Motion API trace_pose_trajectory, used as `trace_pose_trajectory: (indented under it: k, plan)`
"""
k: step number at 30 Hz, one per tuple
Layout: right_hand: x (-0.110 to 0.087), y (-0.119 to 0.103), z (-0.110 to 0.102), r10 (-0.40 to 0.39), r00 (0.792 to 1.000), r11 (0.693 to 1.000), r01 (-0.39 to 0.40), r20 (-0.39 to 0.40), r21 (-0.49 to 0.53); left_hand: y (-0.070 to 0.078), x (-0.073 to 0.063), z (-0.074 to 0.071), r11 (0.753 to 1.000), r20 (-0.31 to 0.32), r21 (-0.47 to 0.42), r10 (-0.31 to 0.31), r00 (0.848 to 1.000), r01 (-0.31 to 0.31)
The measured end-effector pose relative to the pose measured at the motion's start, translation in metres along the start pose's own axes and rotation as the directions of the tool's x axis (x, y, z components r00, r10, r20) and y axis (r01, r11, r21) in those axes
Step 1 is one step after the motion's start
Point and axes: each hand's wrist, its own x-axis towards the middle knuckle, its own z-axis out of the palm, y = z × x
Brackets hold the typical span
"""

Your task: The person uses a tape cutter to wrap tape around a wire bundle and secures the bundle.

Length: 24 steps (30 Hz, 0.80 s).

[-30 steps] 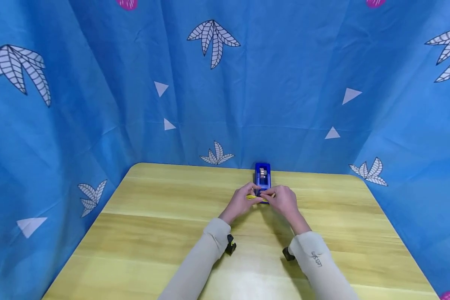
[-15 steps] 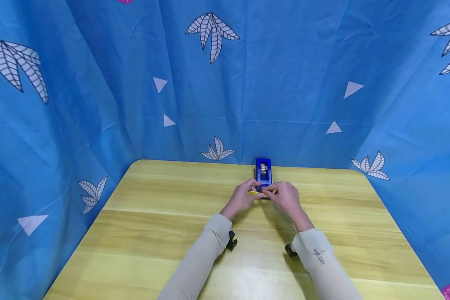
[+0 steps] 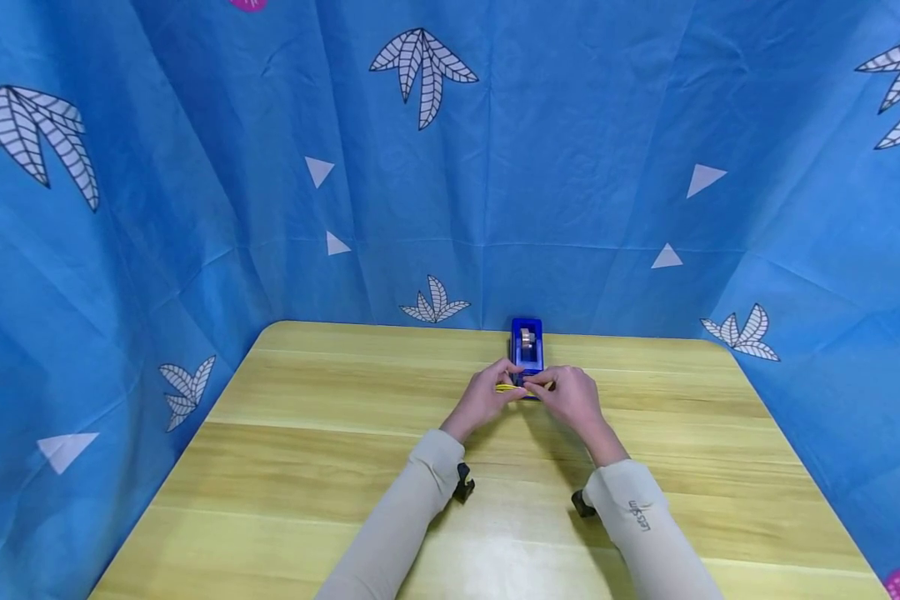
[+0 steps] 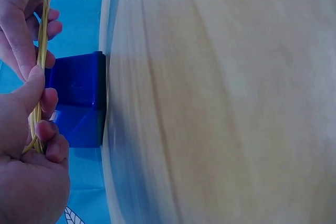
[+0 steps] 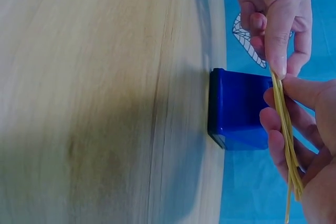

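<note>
A thin bundle of yellow strands (image 3: 504, 387) runs between both hands, low over the near end of a blue tape dispenser (image 3: 527, 354). My left hand (image 3: 486, 393) pinches it between thumb and fingers; a bent-back piece shows beside the palm in the left wrist view. With thumb and fingertips, my right hand (image 3: 572, 395) grips it close to the left fingertips. The strands (image 5: 286, 129) lie along the right fingers in the right wrist view, loose ends by the palm. Whether they are cord or bands, I cannot tell.
The dispenser holds a small tape roll (image 3: 527, 338) and stands by the far edge of the wooden table (image 3: 330, 467). Behind the table hangs a blue curtain (image 3: 570, 167) with leaf patterns. A dark wrist device (image 3: 462, 483) shows at the left cuff.
The head view has shifted slightly. Both hands keep their hold on the yellow strands at nearly the same spot, with only slight finger movement.
</note>
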Motion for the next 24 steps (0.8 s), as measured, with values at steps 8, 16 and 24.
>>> trace_pose_trajectory:
  k: [8,16,24]
  plan:
    - [-0.0019,-0.0015,-0.0014,0.006,1.0,1.0,-0.007,0.016,0.002,0.0,0.0003,-0.0001,1.0,-0.007,-0.004,0.002,1.0,-0.002]
    - [-0.0036,-0.0017,-0.0027,-0.005,1.0,1.0,0.005,0.008,0.002,0.0013,-0.0009,-0.0012,1.0,0.004,0.003,0.012,1.0,-0.012]
    - [-0.0053,-0.001,-0.0072,0.012,0.999,1.0,-0.013,0.04,0.019,0.0027,-0.0065,-0.0079,0.999,0.069,-0.014,0.03,0.997,-0.03]
